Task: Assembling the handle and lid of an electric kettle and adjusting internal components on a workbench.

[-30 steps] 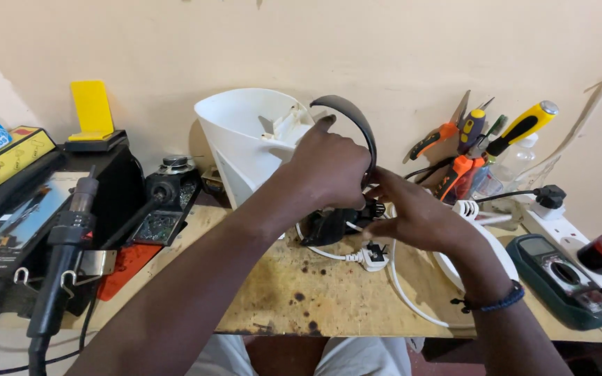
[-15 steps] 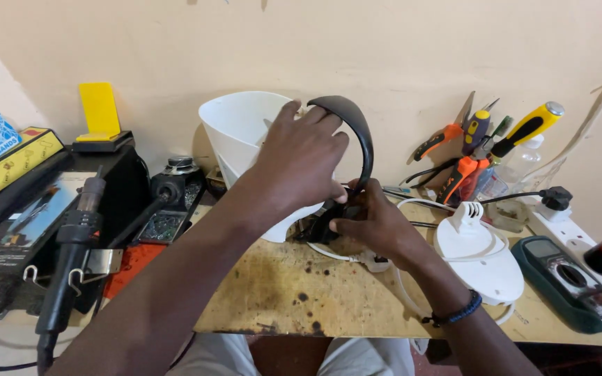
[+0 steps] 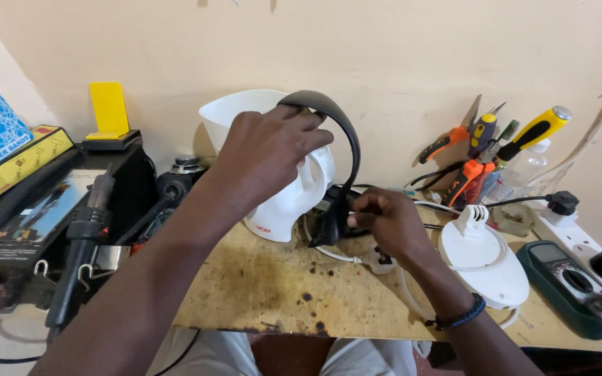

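A white electric kettle point(image 3: 283, 198) with a curved black handle point(image 3: 339, 150) stands on a stained wooden bench point(image 3: 266, 285). My left hand point(image 3: 269, 150) grips the top of that handle. My right hand point(image 3: 384, 219) pinches the handle's lower end beside the kettle's base, fingers closed on the black part. A white power plug point(image 3: 381, 261) and its white cord lie just under my right hand. The kettle's white lid point(image 3: 482, 261) rests to the right of my right wrist.
Pliers and screwdrivers point(image 3: 496, 150) lean against the wall at right. A green multimeter point(image 3: 580, 289) and a white power strip point(image 3: 580, 233) sit at the far right. A black hot-air station with its wand point(image 3: 81, 244) and boxes fill the left side.
My left hand stays on the handle's top. My right hand has slid down to the handle's lower end. The view has shifted so the kettle sits more central.
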